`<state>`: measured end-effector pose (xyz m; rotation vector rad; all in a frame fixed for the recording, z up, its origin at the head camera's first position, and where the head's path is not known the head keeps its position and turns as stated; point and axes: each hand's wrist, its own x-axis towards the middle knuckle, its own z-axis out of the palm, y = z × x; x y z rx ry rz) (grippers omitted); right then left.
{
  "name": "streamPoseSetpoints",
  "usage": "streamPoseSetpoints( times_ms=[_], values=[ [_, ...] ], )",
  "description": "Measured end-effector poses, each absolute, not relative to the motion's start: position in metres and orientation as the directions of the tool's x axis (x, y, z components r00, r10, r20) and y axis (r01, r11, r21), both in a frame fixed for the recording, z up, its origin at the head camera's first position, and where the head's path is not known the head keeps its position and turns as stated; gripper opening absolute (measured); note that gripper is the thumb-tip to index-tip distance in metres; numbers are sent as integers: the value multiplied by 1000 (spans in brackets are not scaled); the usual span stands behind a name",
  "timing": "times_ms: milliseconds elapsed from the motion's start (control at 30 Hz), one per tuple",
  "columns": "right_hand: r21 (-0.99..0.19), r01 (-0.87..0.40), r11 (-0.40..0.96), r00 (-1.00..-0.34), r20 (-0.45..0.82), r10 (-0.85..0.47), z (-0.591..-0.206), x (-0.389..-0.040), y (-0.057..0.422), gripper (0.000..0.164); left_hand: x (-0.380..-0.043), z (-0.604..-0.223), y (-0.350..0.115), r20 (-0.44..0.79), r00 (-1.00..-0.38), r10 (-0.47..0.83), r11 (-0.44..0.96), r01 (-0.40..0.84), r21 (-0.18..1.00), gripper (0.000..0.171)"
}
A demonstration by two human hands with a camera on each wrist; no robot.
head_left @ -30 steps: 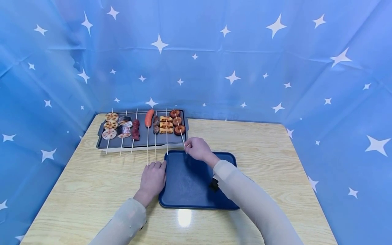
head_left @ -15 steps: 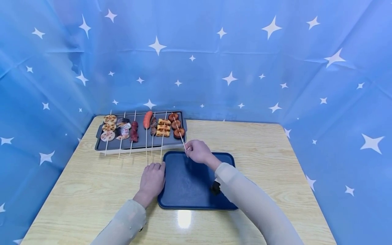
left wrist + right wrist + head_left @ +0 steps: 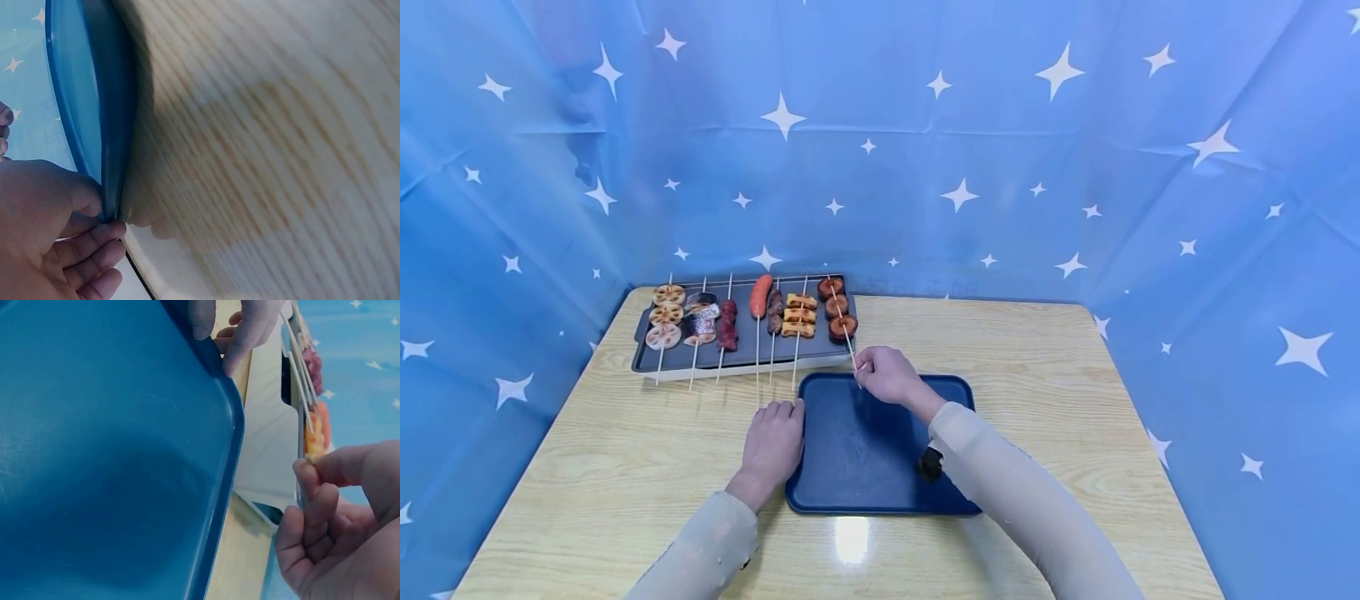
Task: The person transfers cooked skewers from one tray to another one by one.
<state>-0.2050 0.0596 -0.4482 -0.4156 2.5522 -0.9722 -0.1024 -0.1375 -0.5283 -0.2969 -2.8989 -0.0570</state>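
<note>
In the head view my right hand (image 3: 891, 377) pinches the bare end of a skewer of brown, mushroom-like rounds (image 3: 842, 328), which lies over the right end of a dark grill plate (image 3: 741, 337). The right wrist view shows thumb and forefinger pressed together on the stick's end. My left hand (image 3: 773, 442) grips the left edge of a dark blue tray (image 3: 865, 458), its thumb inside the rim (image 3: 112, 125) and fingers outside it in the left wrist view. The right hand hovers over the tray's far edge.
Several other skewers share the plate: lotus root slices (image 3: 666, 315), dark-skinned pieces (image 3: 702, 318), red meat (image 3: 727, 325), a sausage (image 3: 761, 296), brown meat (image 3: 776, 312) and yellow blocks (image 3: 799, 316). Their sticks overhang the plate's front. A starry blue curtain (image 3: 880, 167) stands behind the wooden table (image 3: 1037, 400).
The mushroom-like skewer has shifted slightly right on the plate with my right hand. The lower stick of the yellow-block skewer has swung left. My left hand stays at the tray's edge.
</note>
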Motion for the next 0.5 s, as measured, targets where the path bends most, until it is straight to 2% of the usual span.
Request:
streamPoseSetpoints(
  times_ms=[233,500],
  values=[
    [-759,-114,641,-867,-239,-437,-446,-200,68,9,-102,-531,-136,245,-947,206,977,212,0,37],
    [-778,-87,622,-861,-256,-440,-442,-192,87,6,-103,-530,-135,264,-938,226,974,223,-40,35]
  ],
)
